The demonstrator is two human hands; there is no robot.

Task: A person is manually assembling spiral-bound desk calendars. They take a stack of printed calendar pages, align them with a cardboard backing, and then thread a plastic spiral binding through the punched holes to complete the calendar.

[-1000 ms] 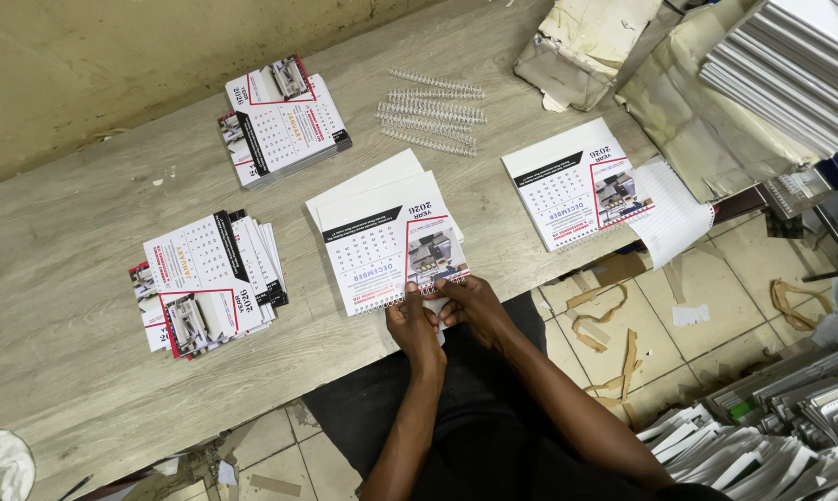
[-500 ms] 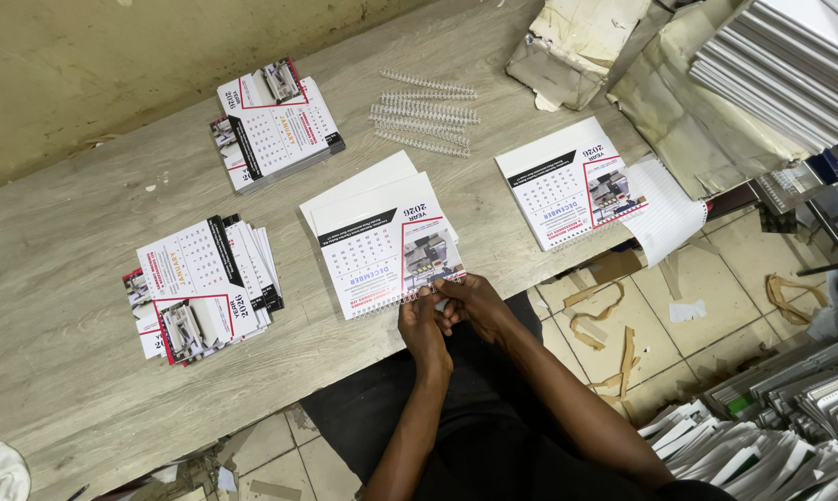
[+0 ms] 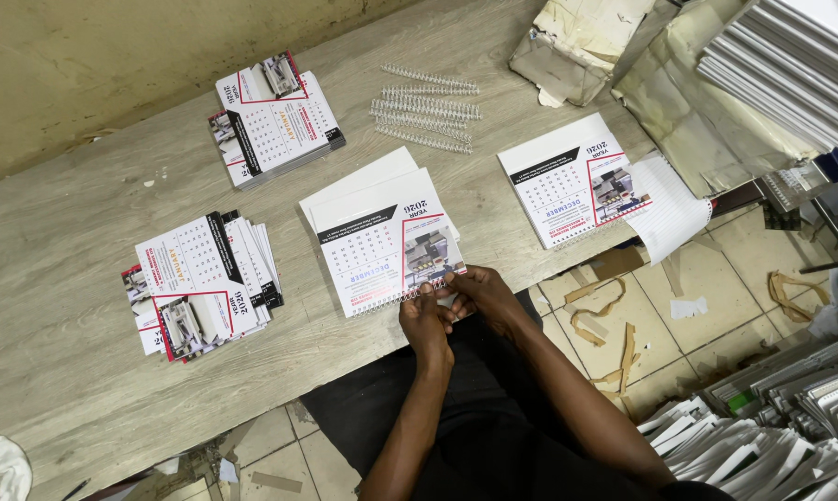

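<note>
Calendar (image 3: 382, 243) at the table's (image 3: 66, 306) near edge: we are pinching its wire-bound edge with left hand (image 3: 425, 320) and right hand (image 3: 482, 295).

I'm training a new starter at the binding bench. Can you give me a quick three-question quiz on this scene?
1. True or false: both hands, the left hand and the right hand, meet at the near edge of the middle calendar.
2. How many other calendar stacks lie on the table?
3. Which lie beyond the middle calendar: A) the wire coils, B) scissors, C) a stapler?

Key: 1 true; 2 three; 3 A.
</note>
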